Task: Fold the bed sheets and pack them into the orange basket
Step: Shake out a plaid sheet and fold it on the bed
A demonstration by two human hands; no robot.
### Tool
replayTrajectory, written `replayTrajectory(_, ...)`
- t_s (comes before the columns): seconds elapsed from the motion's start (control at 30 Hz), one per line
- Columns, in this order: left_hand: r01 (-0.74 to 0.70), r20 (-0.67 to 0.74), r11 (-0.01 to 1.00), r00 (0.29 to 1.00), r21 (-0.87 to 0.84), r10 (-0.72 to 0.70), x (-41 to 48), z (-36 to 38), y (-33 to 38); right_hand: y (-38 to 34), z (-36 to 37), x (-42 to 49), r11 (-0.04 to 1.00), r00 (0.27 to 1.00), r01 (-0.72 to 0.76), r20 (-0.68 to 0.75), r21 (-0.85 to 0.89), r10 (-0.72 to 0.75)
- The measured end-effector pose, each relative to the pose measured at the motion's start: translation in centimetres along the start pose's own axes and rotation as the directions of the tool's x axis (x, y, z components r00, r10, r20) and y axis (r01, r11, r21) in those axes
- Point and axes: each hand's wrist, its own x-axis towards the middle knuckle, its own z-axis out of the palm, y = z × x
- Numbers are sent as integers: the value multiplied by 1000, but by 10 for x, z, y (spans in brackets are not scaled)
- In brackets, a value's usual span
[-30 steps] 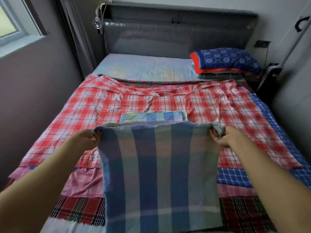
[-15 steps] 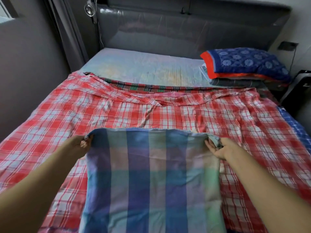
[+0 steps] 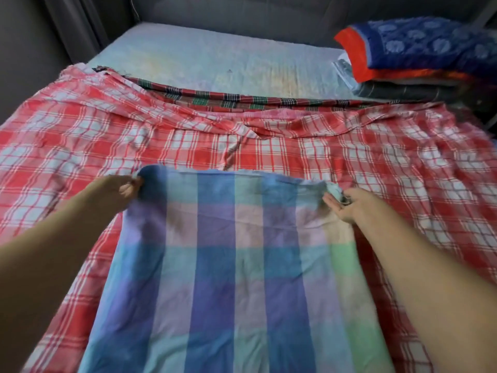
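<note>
I have my left hand (image 3: 115, 188) and right hand (image 3: 349, 204), each grip pinching a far corner of the blue checked sheet (image 3: 236, 265) over the red plaid sheet (image 3: 269, 146). Best keep that edge taut and level, corners squarely matched.

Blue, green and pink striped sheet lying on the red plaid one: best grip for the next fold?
Pinch the two far corners of the blue, green and pink striped cotton sheet, one from each outer side. The left hand and right hand already grip there; its far edge lies flat and straight across the red-and-white plaid sheet, so pulling outward should keep it taut.
</note>
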Motion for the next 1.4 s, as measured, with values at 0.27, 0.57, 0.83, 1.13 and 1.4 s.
replayTrajectory(0.27,-254,-105,872,940,419,324,-71,86,-23,112,-16,-52,149,705,572,391,-806,-591)
replayTrajectory(0.57,-404,270,510,909,759,318,-239,89,-178,256,-225,-107,-635,583,437,738,-637,-339)
replayTrajectory(0.83,-91,65,648,996,757,63,-344,56,-212,266,-303,-169,-353,847,118,279,-928,-452)
replayTrajectory(1.13,600,-187,692,793,402,-579,-427,12,-206,236,-345,-208,442,969,-199,-243,-874,-45)
replayTrajectory(1.4,708,37,675,684,205,-729,-399,-40,-166,158,-315,-246,558,970,-243,-186,-793,157)
